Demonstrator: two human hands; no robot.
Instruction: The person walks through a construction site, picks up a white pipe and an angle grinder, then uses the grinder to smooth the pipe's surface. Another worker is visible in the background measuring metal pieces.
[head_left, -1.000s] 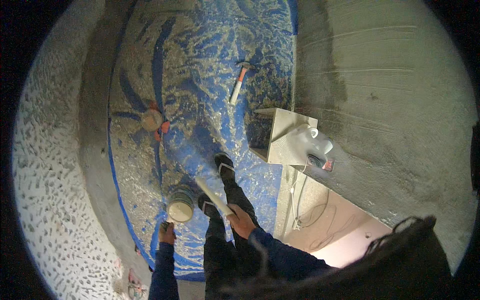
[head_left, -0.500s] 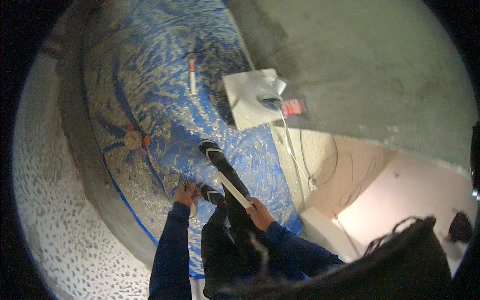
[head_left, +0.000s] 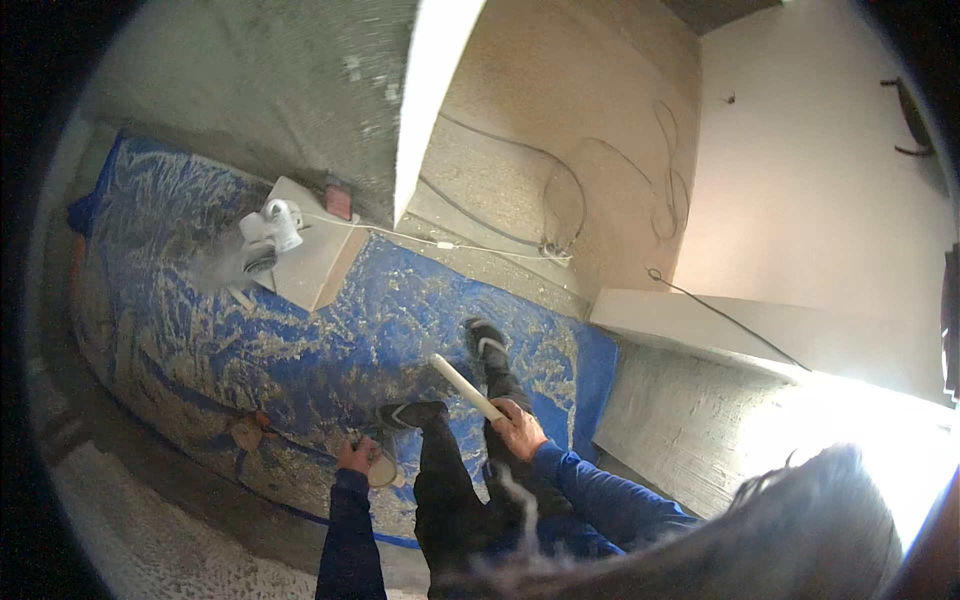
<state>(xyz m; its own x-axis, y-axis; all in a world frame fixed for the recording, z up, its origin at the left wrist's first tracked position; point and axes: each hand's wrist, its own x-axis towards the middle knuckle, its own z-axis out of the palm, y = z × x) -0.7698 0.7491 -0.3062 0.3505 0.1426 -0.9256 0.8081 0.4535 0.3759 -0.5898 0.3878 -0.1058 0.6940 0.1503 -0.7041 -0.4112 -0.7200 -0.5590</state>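
Observation:
My right hand [head_left: 517, 428] grips a white tube-like stick [head_left: 466, 387] that points up and to the left over my dark trouser legs. My left hand [head_left: 355, 457] holds a small round white container [head_left: 381, 473] low beside my left leg. Both sleeves are dark blue. My two black shoes [head_left: 487, 343] stand on a blue plastic sheet [head_left: 330, 330] smeared with pale plaster.
A flat board [head_left: 315, 262] with a white power tool [head_left: 277, 222] lies on the sheet at upper left. Cables [head_left: 560, 170] trail over the bare floor beyond. A white wall edge [head_left: 425, 90] rises above; a rough plastered wall [head_left: 690, 420] stands to the right.
The view has swung to the right, so the board and tool now lie at upper left. My left hand, empty and lower a second ago, now holds the round container. My right hand keeps the white stick.

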